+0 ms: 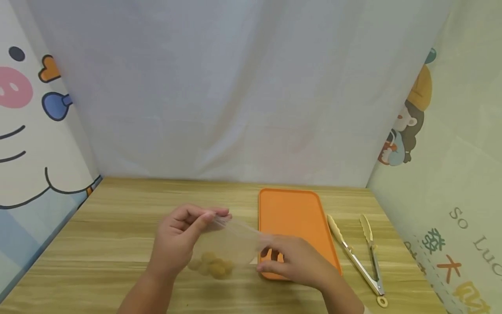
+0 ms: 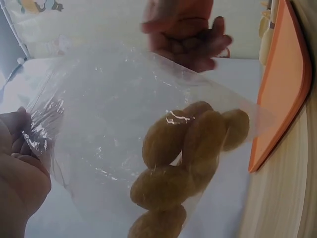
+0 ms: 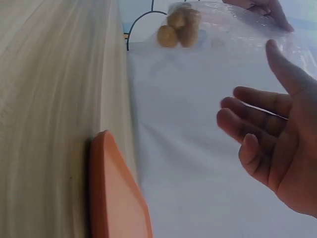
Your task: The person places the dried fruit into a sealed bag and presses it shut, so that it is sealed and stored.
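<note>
A clear plastic bag (image 1: 239,237) hangs over the table with several yellow-brown oval pieces (image 2: 166,141) at its bottom; they look like small potatoes, but I cannot be sure. My left hand (image 1: 176,237) pinches the bag's top corner between thumb and fingers. My right hand (image 1: 296,259) is by the bag's other end, above an orange tray (image 1: 290,209). In the right wrist view its fingers (image 3: 257,116) are loosely bent, the thumb stands apart, and nothing is between them.
Metal tongs (image 1: 358,261) with cream tips lie spread to the right of the tray. The wooden table (image 1: 129,205) ends at a white curtain (image 1: 188,96) behind. Printed cloths (image 1: 451,174) line both sides.
</note>
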Action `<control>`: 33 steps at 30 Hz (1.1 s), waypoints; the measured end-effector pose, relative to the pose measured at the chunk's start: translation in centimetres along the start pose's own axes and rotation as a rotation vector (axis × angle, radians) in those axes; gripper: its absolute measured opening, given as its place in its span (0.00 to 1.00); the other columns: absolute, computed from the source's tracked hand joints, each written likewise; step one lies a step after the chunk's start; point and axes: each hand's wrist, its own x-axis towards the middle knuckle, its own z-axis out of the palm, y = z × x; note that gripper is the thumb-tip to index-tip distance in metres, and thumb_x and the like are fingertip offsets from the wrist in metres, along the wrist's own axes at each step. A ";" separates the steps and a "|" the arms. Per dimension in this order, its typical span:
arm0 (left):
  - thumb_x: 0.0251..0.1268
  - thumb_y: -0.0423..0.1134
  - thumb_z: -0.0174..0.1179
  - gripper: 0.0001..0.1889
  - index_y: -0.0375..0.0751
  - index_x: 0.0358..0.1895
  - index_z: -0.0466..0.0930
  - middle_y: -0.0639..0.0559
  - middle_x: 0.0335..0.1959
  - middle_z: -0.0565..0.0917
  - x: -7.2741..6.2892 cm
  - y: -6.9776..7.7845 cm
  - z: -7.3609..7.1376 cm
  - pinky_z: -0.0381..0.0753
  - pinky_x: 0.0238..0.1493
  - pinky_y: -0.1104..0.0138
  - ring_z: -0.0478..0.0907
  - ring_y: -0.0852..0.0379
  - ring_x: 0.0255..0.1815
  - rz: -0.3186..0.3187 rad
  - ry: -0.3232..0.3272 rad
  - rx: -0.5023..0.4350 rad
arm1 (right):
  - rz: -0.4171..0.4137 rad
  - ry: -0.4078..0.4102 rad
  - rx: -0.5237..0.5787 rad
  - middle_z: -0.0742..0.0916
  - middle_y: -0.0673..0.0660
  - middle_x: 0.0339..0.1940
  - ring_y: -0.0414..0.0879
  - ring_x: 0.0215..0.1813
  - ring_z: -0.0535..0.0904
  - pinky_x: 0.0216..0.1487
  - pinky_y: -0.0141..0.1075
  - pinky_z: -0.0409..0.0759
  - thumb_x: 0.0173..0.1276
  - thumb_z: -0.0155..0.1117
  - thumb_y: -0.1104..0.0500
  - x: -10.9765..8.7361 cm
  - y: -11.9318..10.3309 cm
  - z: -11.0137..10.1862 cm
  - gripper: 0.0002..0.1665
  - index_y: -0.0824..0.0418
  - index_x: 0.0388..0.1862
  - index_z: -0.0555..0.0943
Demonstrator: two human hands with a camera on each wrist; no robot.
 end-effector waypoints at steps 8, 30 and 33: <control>0.67 0.19 0.53 0.06 0.30 0.37 0.79 0.40 0.45 0.87 -0.3 -0.5 0.3 0.83 0.48 0.60 0.86 0.47 0.48 -0.056 -0.095 0.088 | -0.242 0.368 0.085 0.83 0.42 0.38 0.33 0.36 0.76 0.30 0.26 0.77 0.68 0.67 0.59 -0.2 -1.1 -1.3 0.10 0.48 0.45 0.81; 0.65 0.45 0.63 0.02 0.58 0.35 0.84 0.70 0.33 0.86 0.0 -0.4 -3.0 0.82 0.37 0.71 0.80 0.73 0.32 -0.082 -0.411 0.809 | -0.366 0.398 -0.033 0.82 0.41 0.31 0.30 0.29 0.72 0.30 0.17 0.71 0.70 0.64 0.58 -0.4 0.0 -2.1 0.01 0.51 0.37 0.83; 0.66 0.44 0.64 0.02 0.59 0.37 0.84 0.70 0.34 0.86 0.0 -0.2 -3.2 0.81 0.36 0.71 0.81 0.73 0.34 -0.073 -0.463 0.817 | -0.388 0.385 -0.054 0.83 0.42 0.32 0.30 0.31 0.73 0.31 0.17 0.71 0.71 0.63 0.57 -0.5 0.0 -2.2 0.02 0.53 0.37 0.82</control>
